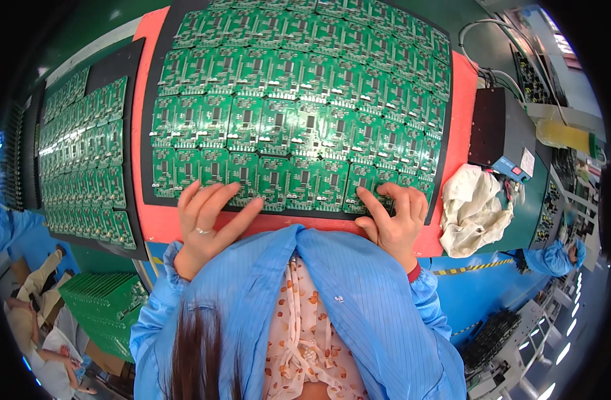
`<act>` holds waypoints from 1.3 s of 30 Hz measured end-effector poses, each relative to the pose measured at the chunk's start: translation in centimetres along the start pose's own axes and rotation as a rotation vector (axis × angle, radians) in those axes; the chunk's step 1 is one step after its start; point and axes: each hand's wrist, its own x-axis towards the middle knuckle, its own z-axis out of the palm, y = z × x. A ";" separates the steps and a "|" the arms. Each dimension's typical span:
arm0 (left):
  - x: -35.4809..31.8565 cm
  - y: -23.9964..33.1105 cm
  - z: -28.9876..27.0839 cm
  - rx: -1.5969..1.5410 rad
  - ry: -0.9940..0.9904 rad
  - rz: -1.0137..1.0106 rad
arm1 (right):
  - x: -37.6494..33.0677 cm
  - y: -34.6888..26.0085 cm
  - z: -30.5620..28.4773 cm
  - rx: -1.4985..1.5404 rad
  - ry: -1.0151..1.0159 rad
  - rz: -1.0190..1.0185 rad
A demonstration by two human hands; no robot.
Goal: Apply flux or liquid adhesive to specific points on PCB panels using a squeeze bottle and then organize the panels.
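My left hand (209, 220) flat, fingers spread, pressing on circuit boards (299, 113) at near edge of black mat (147, 127); grips nothing. My right hand (395, 217) fingers half curled, tips on boards at mat's near right corner; holds nothing. Boards tile whole mat, mat on red pad (460, 127). White rag (475, 210) just beside right hand.

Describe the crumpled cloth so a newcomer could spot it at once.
Start at the big red mat covered with rows of green circuit boards. Go to its near right corner, just beyond the right hand. There lies the crumpled cloth, off-white and soft, the only rumpled thing among flat boards and a black box.
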 end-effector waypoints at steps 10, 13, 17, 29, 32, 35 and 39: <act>2.8 1.7 1.6 -0.084 -0.179 -0.002 | 0.7 -0.4 0.4 0.000 0.015 -0.022; 2.4 1.4 2.4 -0.090 -0.191 0.017 | 0.7 -0.4 0.5 -0.005 0.014 -0.031; 2.3 1.6 2.8 -0.090 -0.163 0.003 | 1.1 -1.2 0.4 0.076 0.027 -0.041; -0.3 0.5 0.2 0.067 -0.053 -0.221 | 5.3 -4.0 1.3 0.263 -0.119 -0.293; -0.5 0.4 0.1 0.046 -0.078 -0.256 | 5.4 -4.1 1.3 0.265 -0.138 -0.283; -0.8 0.3 0.3 0.043 -0.077 -0.267 | 5.3 -4.1 1.2 0.272 -0.142 -0.286; -1.2 0.1 0.1 0.031 -0.054 -0.259 | 5.1 -4.0 1.1 0.277 -0.146 -0.289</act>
